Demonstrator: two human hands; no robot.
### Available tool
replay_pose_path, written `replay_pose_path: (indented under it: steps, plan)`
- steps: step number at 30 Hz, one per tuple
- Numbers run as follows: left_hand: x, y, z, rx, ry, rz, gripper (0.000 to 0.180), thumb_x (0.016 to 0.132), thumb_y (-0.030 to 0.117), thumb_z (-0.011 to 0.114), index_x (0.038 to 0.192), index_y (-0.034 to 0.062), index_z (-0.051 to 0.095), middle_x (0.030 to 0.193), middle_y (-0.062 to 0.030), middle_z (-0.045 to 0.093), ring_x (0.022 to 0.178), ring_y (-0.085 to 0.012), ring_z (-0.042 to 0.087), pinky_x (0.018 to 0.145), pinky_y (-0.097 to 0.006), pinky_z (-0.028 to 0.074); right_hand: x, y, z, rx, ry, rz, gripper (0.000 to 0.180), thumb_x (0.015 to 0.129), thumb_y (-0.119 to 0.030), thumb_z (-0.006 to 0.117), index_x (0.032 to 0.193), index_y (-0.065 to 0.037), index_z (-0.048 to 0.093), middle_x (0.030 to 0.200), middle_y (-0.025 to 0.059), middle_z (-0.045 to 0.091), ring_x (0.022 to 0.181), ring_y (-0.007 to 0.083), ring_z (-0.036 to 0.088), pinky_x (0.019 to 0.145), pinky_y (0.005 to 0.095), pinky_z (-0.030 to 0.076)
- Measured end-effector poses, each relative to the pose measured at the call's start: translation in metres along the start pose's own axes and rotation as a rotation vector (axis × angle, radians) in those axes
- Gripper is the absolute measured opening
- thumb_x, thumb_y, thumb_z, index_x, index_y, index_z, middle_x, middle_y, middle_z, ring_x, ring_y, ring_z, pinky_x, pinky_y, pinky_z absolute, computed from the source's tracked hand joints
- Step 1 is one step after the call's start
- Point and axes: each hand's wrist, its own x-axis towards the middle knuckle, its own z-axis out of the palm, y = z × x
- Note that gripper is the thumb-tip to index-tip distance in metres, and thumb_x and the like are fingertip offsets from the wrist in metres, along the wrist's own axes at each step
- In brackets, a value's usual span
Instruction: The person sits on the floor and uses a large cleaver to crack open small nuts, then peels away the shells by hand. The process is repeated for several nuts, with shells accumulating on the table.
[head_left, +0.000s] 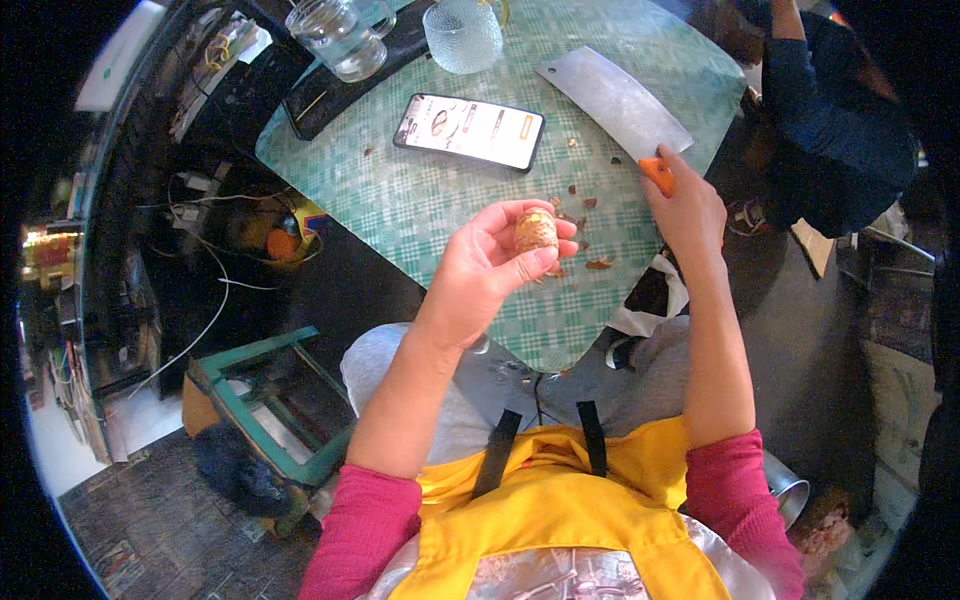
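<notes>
My left hand [490, 262] pinches a small brown, ringed root piece [536, 232] between thumb and fingers, above the green checked tablecloth. Yellowish flesh shows at its upper end. On the right, my right hand [686, 205] is closed round the orange handle of a cleaver [612, 98]. Its broad grey blade points away to the far left, low over the tabletop or lying on it; I cannot tell which. Brown peel scraps [598, 264] are scattered between my hands. Beyond my left hand lies a smartphone [470, 131] with its screen lit.
A clear glass mug [345, 45] and a textured glass cup [463, 38] stand at the far side of the table [380, 210]. A green-framed stool [270, 400] is low at left, near trailing white cables [225, 285]. Another person's dark sleeve [835, 125] appears at far right.
</notes>
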Motion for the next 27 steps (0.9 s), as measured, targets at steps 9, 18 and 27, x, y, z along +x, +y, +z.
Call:
replay_pose_path:
  steps: [9, 18, 27]
  plan:
    - [0.001, 0.006, 0.020, -0.052, -0.013, 0.053, 0.027, 0.096, 0.016, 0.056, 0.116, -0.0021, 0.055, 0.079, -0.0046, 0.060, 0.054, -0.0044, 0.047, 0.048, -0.019, 0.040, -0.002, 0.006, 0.009, -0.058, 0.073, -0.117, 0.044, 0.084, -0.025, 0.064, 0.126, -0.014, 0.057, 0.093, 0.0111, 0.067, 0.090, 0.0320, 0.063, 0.075, 0.0444, 0.052]
    - [0.026, -0.021, 0.047, -0.115, 0.100, -0.025, 0.036, 0.100, 0.033, 0.045, 0.104, 0.0021, 0.062, 0.066, 0.0012, 0.053, 0.048, -0.0039, 0.038, 0.042, -0.019, 0.029, -0.008, 0.001, -0.002, 0.017, 0.061, -0.050, 0.042, 0.088, -0.027, 0.061, 0.129, -0.017, 0.055, 0.095, 0.0132, 0.069, 0.086, 0.0330, 0.066, 0.070, 0.0443, 0.052]
    - [0.031, -0.016, 0.057, -0.221, -0.024, 0.031, 0.030, 0.093, 0.012, 0.058, 0.121, 0.0007, 0.056, 0.091, -0.0098, 0.064, 0.058, -0.0076, 0.051, 0.047, -0.021, 0.038, -0.015, 0.018, -0.008, 0.408, 0.341, -0.037, 0.040, 0.085, -0.020, 0.070, 0.124, -0.014, 0.061, 0.089, 0.0118, 0.069, 0.074, 0.0212, 0.066, 0.068, 0.0338, 0.053]
